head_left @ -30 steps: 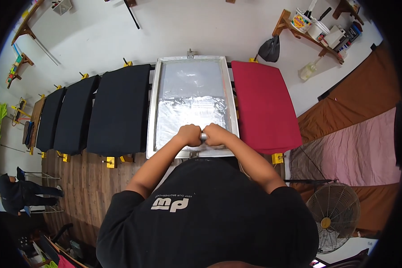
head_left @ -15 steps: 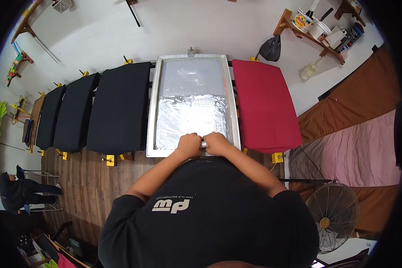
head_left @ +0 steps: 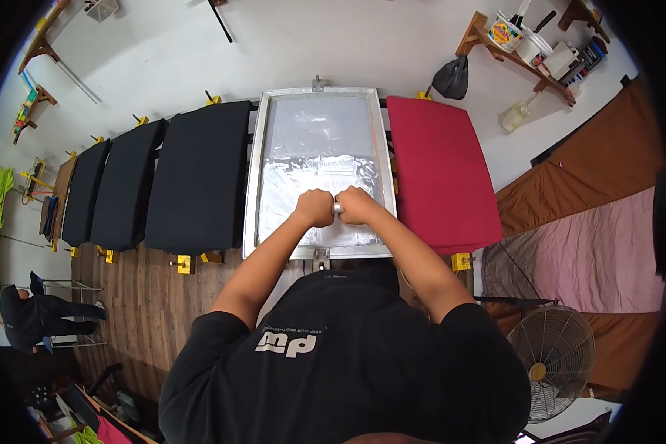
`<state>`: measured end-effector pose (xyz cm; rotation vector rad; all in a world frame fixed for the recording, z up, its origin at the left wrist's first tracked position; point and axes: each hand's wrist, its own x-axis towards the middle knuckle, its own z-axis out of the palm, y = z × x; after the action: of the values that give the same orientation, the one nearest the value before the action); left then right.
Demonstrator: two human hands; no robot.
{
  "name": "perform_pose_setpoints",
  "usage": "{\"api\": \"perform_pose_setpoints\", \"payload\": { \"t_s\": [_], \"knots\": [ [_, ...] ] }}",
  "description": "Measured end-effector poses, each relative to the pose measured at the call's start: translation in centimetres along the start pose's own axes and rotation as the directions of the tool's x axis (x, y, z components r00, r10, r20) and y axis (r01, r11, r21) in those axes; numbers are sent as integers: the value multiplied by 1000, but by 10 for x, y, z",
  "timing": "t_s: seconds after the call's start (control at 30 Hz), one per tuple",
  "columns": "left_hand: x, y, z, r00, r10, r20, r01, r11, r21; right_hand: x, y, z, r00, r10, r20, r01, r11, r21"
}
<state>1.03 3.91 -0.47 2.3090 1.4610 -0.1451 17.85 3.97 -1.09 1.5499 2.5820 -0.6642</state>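
A silver-framed printing screen [head_left: 252, 177] lies in front of me, its sheet grey at the far end and shiny, wrinkled and silvery at the near end. Over its near half, my left hand [head_left: 316, 208] and my right hand [head_left: 355, 204] are both closed, side by side, around a squeegee [head_left: 338, 208]. Only a short, round silver piece of its handle shows between my fists; my hands hide the rest. A metal clamp [head_left: 321, 259] sits at the middle of the screen's near edge.
Black cloth-covered boards [head_left: 200, 177] stand in a row on the left, a red one [head_left: 442, 177] on the right, with yellow clamps [head_left: 185, 264] at their ends. A fan [head_left: 551, 362] is at lower right. Another person [head_left: 33, 318] stands far left. Wall shelves [head_left: 522, 63] hold tubs.
Both my hands have moved away from me with the squeegee, from the screen's near edge onto its near half. The clamp at the near edge has come into view.
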Motion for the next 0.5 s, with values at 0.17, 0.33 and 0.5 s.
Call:
{"api": "perform_pose_setpoints", "payload": {
  "t_s": [0.17, 0.33, 0.5],
  "knots": [
    [-38, 10, 9, 990, 76, 122, -77, 997, 5, -39, -21, 21, 997, -57, 44, 56, 998, 30],
    [-63, 20, 16, 996, 67, 60, -65, 997, -42, -58, -29, 32, 998, -56, 24, 55, 998, 45],
    [-42, 12, 1, 980, 4, 199, 12, 997, -79, -39, -15, 7, 989, -115, 93, 104, 988, 117]
  ]
}}
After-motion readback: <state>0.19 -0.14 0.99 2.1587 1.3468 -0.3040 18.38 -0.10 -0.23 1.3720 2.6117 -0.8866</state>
